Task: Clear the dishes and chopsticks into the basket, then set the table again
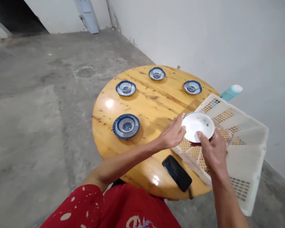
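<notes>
Over the white plastic crate (245, 158), my right hand (212, 148) grips a white bowl (196, 125) by its near right rim, thumb on the inside. My left hand (173, 133) is closed on the same bowl's left rim. The bowl tilts toward me and shows a few small coloured marks inside; a dark red edge shows beneath it. On the round wooden table (152, 110), a blue-patterned plate (117, 131) with a bowl (127, 124) on it sits left of my hands.
Farther back on the table are more blue-rimmed plates (120, 91) (152, 76) (187, 91), each with a clear glass bowl. A black phone (177, 172) lies near the front edge. A teal bottle with white cap (230, 92) stands behind the crate, by the white wall (204, 38).
</notes>
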Action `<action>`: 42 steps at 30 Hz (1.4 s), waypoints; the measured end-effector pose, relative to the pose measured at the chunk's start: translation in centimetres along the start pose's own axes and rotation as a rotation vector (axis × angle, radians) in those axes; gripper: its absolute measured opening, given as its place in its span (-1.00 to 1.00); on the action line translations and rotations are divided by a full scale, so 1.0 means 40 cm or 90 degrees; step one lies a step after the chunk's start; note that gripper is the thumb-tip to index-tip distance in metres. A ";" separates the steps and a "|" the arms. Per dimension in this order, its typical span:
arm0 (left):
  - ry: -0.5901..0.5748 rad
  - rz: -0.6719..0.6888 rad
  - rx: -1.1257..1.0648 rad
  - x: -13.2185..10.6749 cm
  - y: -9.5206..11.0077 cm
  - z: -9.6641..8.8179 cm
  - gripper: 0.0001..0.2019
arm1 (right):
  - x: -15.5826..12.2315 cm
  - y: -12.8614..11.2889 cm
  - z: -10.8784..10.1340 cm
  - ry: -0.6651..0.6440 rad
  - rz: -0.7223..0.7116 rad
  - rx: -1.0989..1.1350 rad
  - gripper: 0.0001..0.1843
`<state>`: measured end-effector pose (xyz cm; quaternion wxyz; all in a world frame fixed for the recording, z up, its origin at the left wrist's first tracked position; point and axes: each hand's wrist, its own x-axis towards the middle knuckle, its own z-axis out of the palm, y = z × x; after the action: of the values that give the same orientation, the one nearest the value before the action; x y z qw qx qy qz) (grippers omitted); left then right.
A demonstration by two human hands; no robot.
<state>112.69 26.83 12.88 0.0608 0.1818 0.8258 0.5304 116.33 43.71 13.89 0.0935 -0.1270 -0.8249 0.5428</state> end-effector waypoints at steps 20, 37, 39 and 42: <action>0.252 -0.414 -0.148 -0.983 -0.467 -0.567 -0.47 | -0.719 -0.044 0.916 -0.479 0.205 0.098 -0.44; 0.245 -0.400 -0.191 -0.775 -0.639 -0.823 -0.45 | -0.539 -0.113 1.189 -0.414 0.225 0.166 -0.44; 0.198 -0.393 -0.181 -0.699 -0.665 -0.868 -0.42 | -0.482 -0.122 1.222 -0.372 0.240 0.186 -0.46; 0.112 -0.392 -0.155 -0.574 -0.699 -0.938 -0.39 | -0.397 -0.140 1.267 -0.302 0.269 0.214 -0.48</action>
<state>116.39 -23.95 1.77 0.1678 -0.1307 0.7746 0.5956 116.02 -7.53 -1.14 -0.1957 -0.1481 -0.6785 0.6924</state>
